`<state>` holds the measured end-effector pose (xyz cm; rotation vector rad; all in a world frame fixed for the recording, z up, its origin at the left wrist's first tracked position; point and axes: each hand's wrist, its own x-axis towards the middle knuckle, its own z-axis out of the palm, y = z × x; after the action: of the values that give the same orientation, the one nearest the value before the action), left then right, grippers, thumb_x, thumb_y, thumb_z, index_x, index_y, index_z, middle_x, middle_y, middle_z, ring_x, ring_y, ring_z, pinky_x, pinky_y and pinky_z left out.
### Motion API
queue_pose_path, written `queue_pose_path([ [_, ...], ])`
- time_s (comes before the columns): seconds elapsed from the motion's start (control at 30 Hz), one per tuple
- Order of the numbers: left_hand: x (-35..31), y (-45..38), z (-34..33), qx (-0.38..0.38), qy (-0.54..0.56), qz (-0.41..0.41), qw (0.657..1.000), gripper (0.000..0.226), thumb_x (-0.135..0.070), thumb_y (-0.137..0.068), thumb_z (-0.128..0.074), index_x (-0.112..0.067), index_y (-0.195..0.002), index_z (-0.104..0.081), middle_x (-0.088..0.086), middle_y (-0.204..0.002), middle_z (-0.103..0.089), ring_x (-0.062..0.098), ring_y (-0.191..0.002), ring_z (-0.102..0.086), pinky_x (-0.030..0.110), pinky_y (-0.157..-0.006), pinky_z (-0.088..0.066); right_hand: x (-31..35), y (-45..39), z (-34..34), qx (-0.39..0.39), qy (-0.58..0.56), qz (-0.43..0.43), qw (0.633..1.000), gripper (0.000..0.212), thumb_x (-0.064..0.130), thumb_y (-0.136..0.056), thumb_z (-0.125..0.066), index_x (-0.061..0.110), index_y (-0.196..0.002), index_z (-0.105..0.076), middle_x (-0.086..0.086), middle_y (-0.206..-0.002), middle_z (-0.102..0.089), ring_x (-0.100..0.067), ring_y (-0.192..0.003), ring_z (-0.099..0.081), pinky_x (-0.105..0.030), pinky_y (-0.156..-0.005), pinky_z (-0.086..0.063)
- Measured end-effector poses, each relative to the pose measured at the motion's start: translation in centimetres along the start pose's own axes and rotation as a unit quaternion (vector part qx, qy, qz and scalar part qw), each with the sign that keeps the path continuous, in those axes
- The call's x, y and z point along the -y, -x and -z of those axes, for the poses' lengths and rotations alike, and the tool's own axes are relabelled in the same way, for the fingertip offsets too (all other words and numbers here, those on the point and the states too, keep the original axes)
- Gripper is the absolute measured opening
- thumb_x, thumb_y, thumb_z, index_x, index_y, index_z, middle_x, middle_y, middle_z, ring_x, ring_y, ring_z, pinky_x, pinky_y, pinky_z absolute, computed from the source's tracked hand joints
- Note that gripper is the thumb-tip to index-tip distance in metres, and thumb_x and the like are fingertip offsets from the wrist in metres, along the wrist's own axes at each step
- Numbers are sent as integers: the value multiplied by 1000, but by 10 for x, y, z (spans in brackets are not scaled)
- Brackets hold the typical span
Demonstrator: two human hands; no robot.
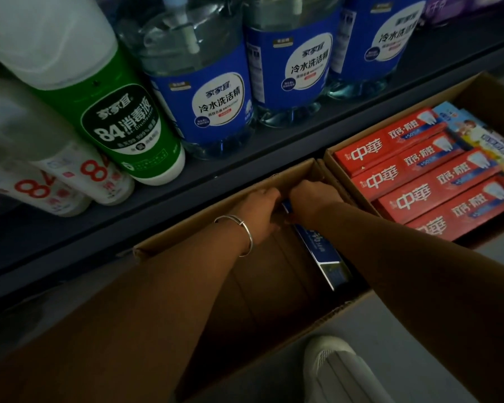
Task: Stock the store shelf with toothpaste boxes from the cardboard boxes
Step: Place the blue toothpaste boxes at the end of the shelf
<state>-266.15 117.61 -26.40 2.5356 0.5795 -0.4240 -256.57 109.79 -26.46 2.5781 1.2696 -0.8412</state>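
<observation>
Both my hands reach down into a nearly empty cardboard box (pixel 204 219) on the floor below the shelf. My left hand (pixel 259 216), with a silver bangle on its wrist, and my right hand (pixel 312 202) curl together around the far end of a blue toothpaste box (pixel 320 251) that leans along the carton's right wall. A second cardboard box (pixel 483 91) at the right holds several red toothpaste boxes (pixel 419 170) lying in rows, with a light blue pack (pixel 472 126) behind them. The fingertips are hidden behind the blue box.
The dark shelf ledge (pixel 245 170) runs diagonally above the cartons. On it stand blue dish-soap jugs (pixel 210 91), a green disinfectant bottle (pixel 114 112) and white bottles (pixel 70 181). My white shoe (pixel 338 370) is on the grey floor at the bottom.
</observation>
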Motion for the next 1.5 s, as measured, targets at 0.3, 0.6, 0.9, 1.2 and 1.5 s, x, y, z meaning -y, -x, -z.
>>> queue_pose_path([
  [0.3,17,-8,-4,53,-6,6,999,53,-19,-83,-67,-13,-130,-44,9,-126,-53,24,-111,-55,39,-96,-47,7,-17,-19,22,-57,-63,996,21,16,-96,-48,14,-114,-59,-8,-117,-61,-24,-107,-60,-35,-90,-47],
  [0.6,19,0,3,71,-19,16,997,49,-20,-84,-67,-12,-129,-47,9,-123,-56,24,-109,-56,37,-94,-48,11,-3,-4,45,-118,-84,988,38,16,-91,-58,10,-127,-47,-10,-125,-54,-27,-116,-54,-37,-95,-45],
  [0.9,-3,42,61,72,-27,23,997,40,-20,-83,-68,0,-117,-57,16,-115,-62,27,-106,-59,34,-92,-47,32,47,66,80,-181,-6,980,54,16,-77,-72,2,-124,-50,-14,-116,-55,-25,-97,-60,-30,-69,-55],
  [1.2,-15,128,149,18,-28,54,998,29,-18,-82,-69,1,-105,-67,16,-105,-68,25,-92,-63,27,-76,-48,82,118,143,82,-285,39,954,41,10,-76,-72,-1,-109,-51,-24,-104,-62,-37,-89,-67,-50,-78,-56],
  [1.5,-5,240,247,-51,141,100,984,17,1,-81,-67,1,-97,-62,15,-82,-69,8,-54,-64,14,-52,-53,162,199,222,12,-271,132,953,29,16,-75,-74,0,-88,-54,-19,-77,-65,-32,-71,-68,-45,-65,-59],
])
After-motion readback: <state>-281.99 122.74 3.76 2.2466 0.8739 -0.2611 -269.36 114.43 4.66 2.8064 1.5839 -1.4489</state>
